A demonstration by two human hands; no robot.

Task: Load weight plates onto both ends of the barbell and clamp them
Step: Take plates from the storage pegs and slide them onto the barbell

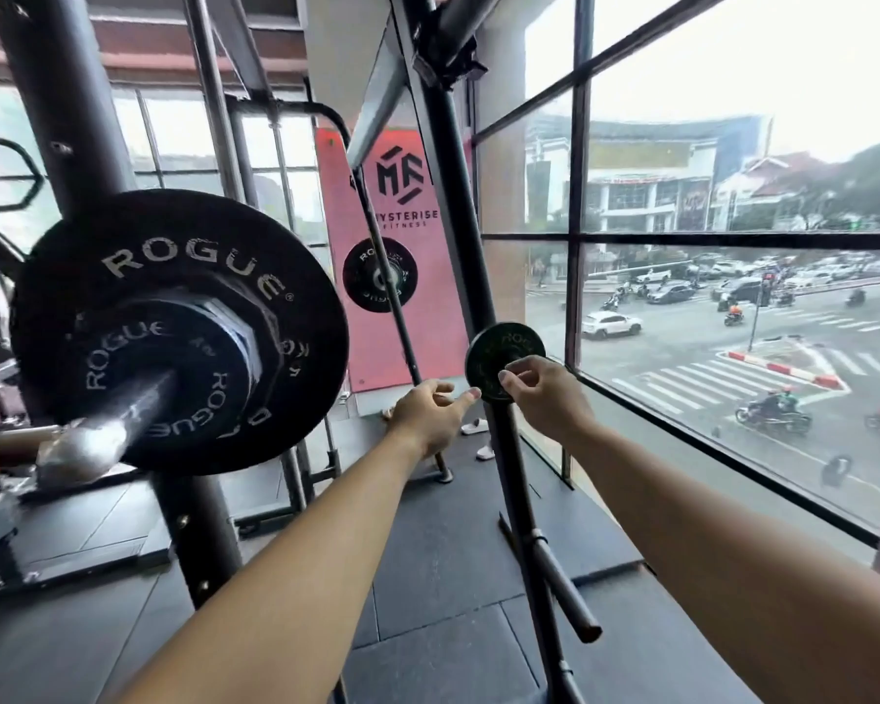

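Right hand [544,393] pinches the small plate [495,352] at its lower rim, while left hand [428,414], loosely open, points a fingertip at its edge.

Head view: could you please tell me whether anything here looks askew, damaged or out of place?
Nothing stands out. The big plates sit flush on the barbell, and the small plate hangs upright on the rack post, with the left hand and right hand at its edge.

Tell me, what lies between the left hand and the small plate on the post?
Nothing. In the head view the left hand has its forefinger almost at the rim of the small plate, with no object between them.
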